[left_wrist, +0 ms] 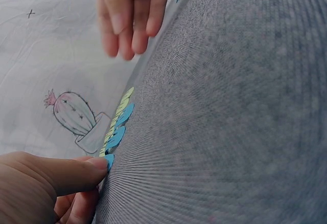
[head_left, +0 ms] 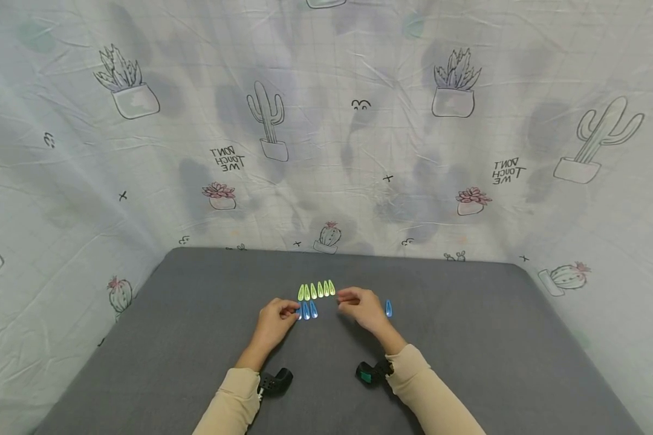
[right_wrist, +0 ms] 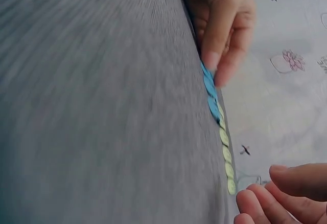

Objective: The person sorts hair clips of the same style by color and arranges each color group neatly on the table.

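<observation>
My left hand [head_left: 272, 319] pinches the end of the leftmost blue hair clip [left_wrist: 109, 161] between thumb and index finger, at the table surface. Beside it lie two more blue hair clips [head_left: 306, 310] in a short row. Behind them runs a row of several yellow-green hair clips [head_left: 320, 289], all standing lengthwise side by side. To the right of both rows hovers my right hand [head_left: 366, 309], fingers loosely bent and apart from the thumb, with nothing in them. Another blue hair clip [head_left: 389, 308] lies alone just to the right of that hand.
A dark grey cloth [head_left: 457, 338] covers the table. Pale hanging sheeting [head_left: 326, 163] printed with potted cacti encloses it at the back and both sides. Black wrist cameras [head_left: 276, 382] are strapped below the sleeve cuffs.
</observation>
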A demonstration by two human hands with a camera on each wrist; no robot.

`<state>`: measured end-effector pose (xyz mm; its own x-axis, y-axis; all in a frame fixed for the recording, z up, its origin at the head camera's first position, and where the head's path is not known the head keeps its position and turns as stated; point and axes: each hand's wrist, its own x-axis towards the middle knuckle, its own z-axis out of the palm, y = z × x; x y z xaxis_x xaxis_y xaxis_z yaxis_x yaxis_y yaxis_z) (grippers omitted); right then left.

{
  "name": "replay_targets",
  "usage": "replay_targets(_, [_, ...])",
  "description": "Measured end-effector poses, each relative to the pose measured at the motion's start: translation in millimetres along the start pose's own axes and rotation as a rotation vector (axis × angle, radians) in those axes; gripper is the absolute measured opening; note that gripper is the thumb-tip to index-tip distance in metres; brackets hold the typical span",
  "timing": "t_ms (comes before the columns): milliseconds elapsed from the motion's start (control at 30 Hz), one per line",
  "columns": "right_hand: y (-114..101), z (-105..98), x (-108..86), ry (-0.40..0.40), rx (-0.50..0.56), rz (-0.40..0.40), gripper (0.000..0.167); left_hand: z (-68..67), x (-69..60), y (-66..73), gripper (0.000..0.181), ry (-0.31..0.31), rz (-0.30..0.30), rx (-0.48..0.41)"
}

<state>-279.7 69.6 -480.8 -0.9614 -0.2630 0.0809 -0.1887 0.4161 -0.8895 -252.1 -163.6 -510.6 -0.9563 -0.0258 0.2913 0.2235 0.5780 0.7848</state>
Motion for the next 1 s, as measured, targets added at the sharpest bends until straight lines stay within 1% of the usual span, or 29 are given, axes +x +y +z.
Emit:
replay_targets(167, [6, -16, -10.4, 0.035, 0.014, 0.018, 0.032, 1.0, -0.1, -0.8, 0.012, -0.012, -0.014, 0.003])
replay_targets(400, [16, -36, -21.6, 0.111, 0.029, 0.031, 0.032, 1.3, 0.0, -1.6, 0.012, -0.008, -0.003, 0.001])
replay_targets(667, [24, -54, -32.8, 0.137, -0.005, 0.032, 0.035, 1.1, 0.6, -1.5, 0.012, -0.017, 0.0, 0.004])
replay_targets(733, [27, -59, -34.9, 0.156, -0.003, 0.038, 0.035, 1.1, 0.6, -1.5, 0.012, -0.019, -0.004, 0.003])
replay_targets(1000, [37, -74, -40.6, 0.247, 0.063, 0.091, 0.035, 1.6, 1.2, -2.5, 0.012, -0.01, 0.004, 0.01])
